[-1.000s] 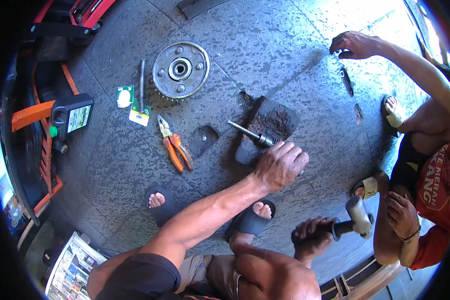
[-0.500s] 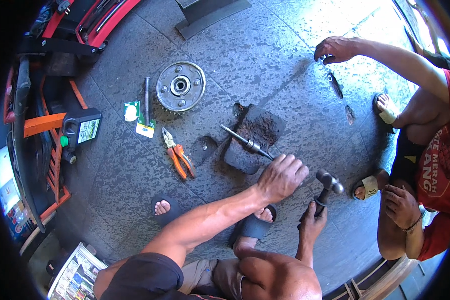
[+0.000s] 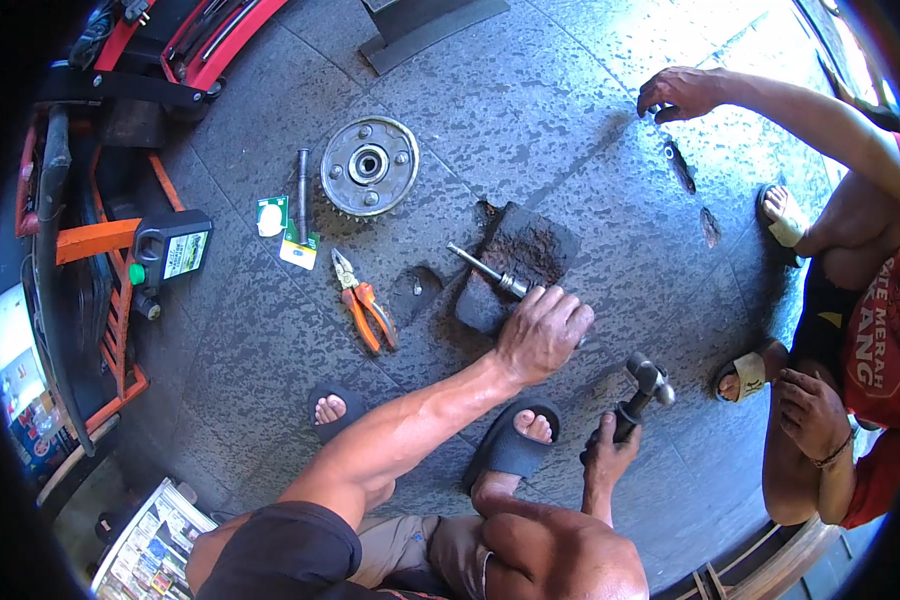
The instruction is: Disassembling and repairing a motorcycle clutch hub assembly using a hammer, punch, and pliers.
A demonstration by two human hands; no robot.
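Observation:
My left hand (image 3: 545,335) is closed round the end of a slim metal shaft (image 3: 480,264), just behind the collar or rings on it. The shaft slants up to the left over a dark, rough, pitted block (image 3: 530,245) on the floor. Whether it touches the block I cannot tell. To the right and nearer to me, my right hand (image 3: 610,455) grips a ball-peen hammer (image 3: 650,380) by its dark handle, head upward, apart from the shaft. Orange-handled pliers (image 3: 365,305) lie left of the block. Beyond them rests a round metal hub with a toothed rim (image 3: 370,165).
A long bolt (image 3: 303,195) lies beside green-and-yellow cards (image 3: 298,252). At left stand a black bottle with a green cap (image 3: 170,250) and an orange frame (image 3: 100,240). Another person in red (image 3: 875,360) crouches at right, one hand (image 3: 682,95) held over the floor.
My left hand has slid along the shaft toward the rings, while the shaft stays about where it was. My right hand and the hammer have moved slightly left and nearer to me.

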